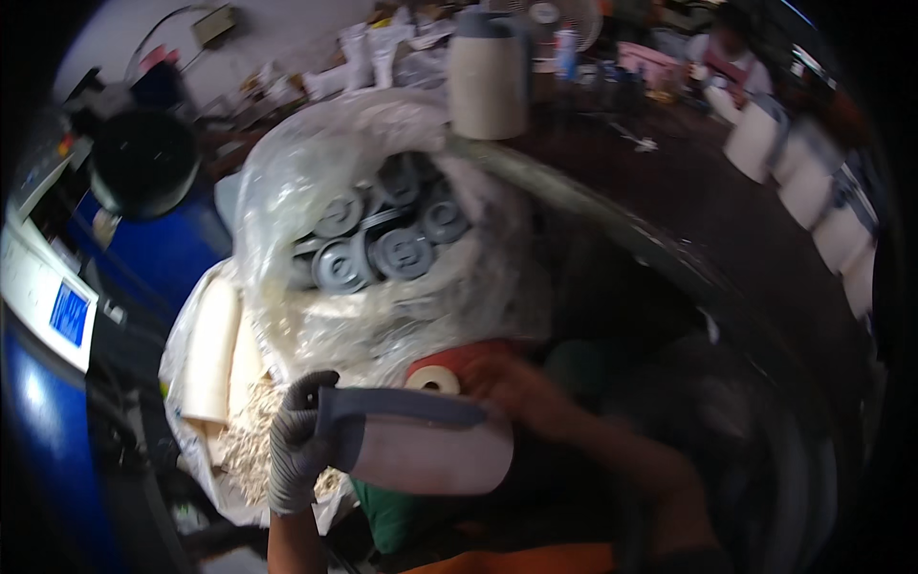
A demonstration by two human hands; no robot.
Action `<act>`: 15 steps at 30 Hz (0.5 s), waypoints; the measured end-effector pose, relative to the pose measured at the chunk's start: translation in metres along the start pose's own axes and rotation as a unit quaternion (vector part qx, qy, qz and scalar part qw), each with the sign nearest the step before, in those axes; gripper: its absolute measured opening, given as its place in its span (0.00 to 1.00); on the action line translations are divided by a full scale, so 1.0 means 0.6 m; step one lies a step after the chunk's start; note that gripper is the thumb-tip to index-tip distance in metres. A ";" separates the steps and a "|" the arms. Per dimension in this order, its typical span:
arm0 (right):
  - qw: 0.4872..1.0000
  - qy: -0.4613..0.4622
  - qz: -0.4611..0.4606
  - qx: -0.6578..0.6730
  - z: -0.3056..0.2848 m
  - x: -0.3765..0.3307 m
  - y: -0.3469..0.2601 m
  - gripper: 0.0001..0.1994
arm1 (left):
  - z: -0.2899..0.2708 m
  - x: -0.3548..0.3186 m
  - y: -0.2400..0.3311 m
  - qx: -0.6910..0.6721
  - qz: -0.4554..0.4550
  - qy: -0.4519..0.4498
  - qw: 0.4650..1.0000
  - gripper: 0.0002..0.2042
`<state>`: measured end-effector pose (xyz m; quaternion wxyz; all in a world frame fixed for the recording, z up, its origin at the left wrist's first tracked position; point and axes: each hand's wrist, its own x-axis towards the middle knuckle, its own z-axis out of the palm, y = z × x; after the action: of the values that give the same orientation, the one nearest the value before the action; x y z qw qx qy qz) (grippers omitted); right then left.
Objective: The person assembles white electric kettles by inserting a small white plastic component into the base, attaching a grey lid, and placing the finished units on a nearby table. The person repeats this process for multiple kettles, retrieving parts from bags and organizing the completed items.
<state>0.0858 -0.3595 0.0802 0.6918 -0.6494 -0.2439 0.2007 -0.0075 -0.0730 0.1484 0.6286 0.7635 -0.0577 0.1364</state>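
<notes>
My left hand (298,448), in a striped grey glove, is closed around the top end of a jug (430,452). The jug lies tilted on its side, its pale body toward me and its grey-blue handle along the upper side. Beyond the handle shows a cream-coloured roll (433,380) with a hole in its middle, against something red (469,356). My bare right hand (521,390) is close to the roll and the jug's base end. Motion smears its fingers, so whether it touches or holds either cannot be made out.
A large clear plastic bag (335,330) holds several grey lids (402,253). Left of it, a white sack (177,368) contains pale scraps and a cream cylinder (212,354). One jug (488,86) stands on the dark table (612,163); several more line its right side near another person (732,67).
</notes>
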 end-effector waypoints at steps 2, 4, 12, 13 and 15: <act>0.960 -0.194 0.196 -0.044 0.041 -0.032 -0.080 0.21 | 0.030 -0.001 -0.011 -0.044 -0.017 -0.061 0.997 0.09; 0.992 -0.073 0.006 -0.104 0.042 -0.072 -0.078 0.20 | 0.042 0.016 -0.020 0.054 0.032 -0.003 0.998 0.14; 0.817 0.423 -0.384 -0.073 -0.097 -0.134 -0.221 0.19 | 0.054 0.008 -0.079 -0.083 -0.118 0.045 0.989 0.11; 0.779 0.450 -0.417 -0.131 -0.124 -0.136 -0.232 0.19 | 0.057 -0.005 -0.103 -0.094 -0.178 0.017 0.979 0.13; 0.743 0.489 -0.431 -0.153 -0.178 -0.139 -0.241 0.18 | 0.073 -0.024 -0.130 -0.088 -0.221 -0.036 0.971 0.14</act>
<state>0.0770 -0.5055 0.2137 0.6201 -0.5817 -0.1537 -0.5034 0.0049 -0.1014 0.0632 0.7053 0.7035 0.0779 -0.0390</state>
